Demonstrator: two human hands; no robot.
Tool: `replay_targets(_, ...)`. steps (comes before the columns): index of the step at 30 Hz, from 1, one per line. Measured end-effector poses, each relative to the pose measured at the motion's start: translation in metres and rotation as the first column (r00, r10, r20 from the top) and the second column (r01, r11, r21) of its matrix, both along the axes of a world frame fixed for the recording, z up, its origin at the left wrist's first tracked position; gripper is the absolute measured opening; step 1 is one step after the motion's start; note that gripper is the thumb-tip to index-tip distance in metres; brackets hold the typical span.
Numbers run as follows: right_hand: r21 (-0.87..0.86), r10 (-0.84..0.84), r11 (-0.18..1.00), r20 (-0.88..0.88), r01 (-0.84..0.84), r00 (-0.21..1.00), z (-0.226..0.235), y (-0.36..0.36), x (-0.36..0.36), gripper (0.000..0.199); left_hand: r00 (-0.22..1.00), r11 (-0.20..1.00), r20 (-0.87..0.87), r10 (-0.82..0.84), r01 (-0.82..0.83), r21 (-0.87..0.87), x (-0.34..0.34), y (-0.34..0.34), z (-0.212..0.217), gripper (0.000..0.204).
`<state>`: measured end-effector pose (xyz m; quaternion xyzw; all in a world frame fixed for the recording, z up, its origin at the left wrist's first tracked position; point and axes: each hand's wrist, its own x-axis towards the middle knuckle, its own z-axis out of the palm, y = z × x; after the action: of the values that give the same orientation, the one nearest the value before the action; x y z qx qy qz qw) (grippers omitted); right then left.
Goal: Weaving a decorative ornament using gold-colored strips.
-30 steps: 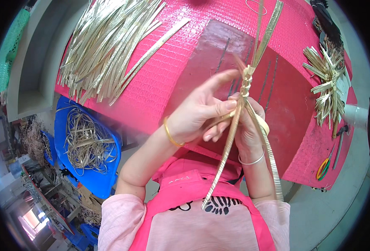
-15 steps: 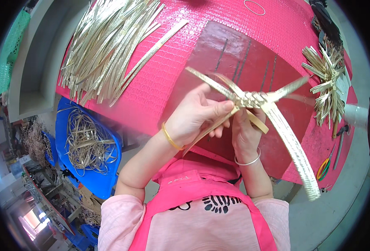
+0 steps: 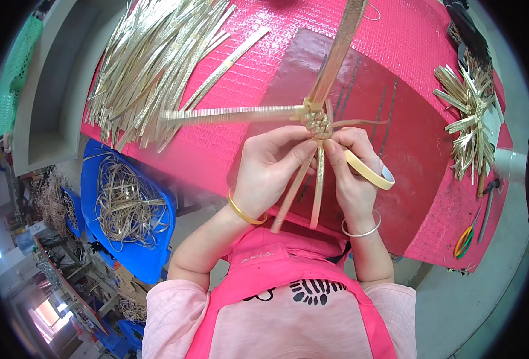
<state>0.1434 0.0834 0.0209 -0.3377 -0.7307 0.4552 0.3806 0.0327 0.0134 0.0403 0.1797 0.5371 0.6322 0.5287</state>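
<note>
Between my hands is a braided piece of gold strips (image 3: 319, 124) with a small tight weave at its middle. Long strips stretch from it to the far side and to the left, and two shorter ends hang toward me. My left hand (image 3: 269, 170) pinches the near side of the weave between thumb and fingers. Opposite it, my right hand (image 3: 354, 173) pinches the same spot from the right. A roll of yellow tape (image 3: 369, 172) hangs at my right fingers. The fingertips partly cover where the strips leave the weave.
A dark red board (image 3: 414, 155) lies on the pink table cover (image 3: 246, 78). Loose gold strips (image 3: 156, 54) are piled at the far left, and a bundle of woven pieces (image 3: 473, 122) lies right. A blue bin (image 3: 156, 257) holds strips. Scissors (image 3: 465, 239) lie near the right edge.
The braided piece has turned, so its long strips now point away and left instead of toward the near right. Both hands have come together at its near side.
</note>
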Motion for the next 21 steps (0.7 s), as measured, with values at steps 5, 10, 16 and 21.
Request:
replay_targets(5,-0.309,-0.178,0.948,-0.310,0.079,0.934,-0.001,-0.018,-0.009,0.010,0.991,0.967,-0.043,0.124,-0.112,0.227,0.016,0.008,-0.019,0.014)
replay_targets(10,-0.751,-0.527,0.645,-0.572,-0.143,0.628,-0.015,0.003,0.016,0.011,0.930,0.992,0.368,0.021,-0.065,0.108,-0.008,0.010,-0.011,0.011)
replay_targets(16,0.073,-0.214,0.965,-0.326,0.250,0.921,0.025,0.006,0.064,0.037,0.538,0.819,-0.653,-0.533,0.521,-0.239,-0.072,0.034,-0.007,0.019)
replay_targets(21,-0.121,0.077,0.989,-0.043,-0.082,0.996,0.031,-0.011,0.031,0.049,0.718,0.915,-0.591,-0.367,0.394,-0.089,-0.036,0.006,0.026,0.015)
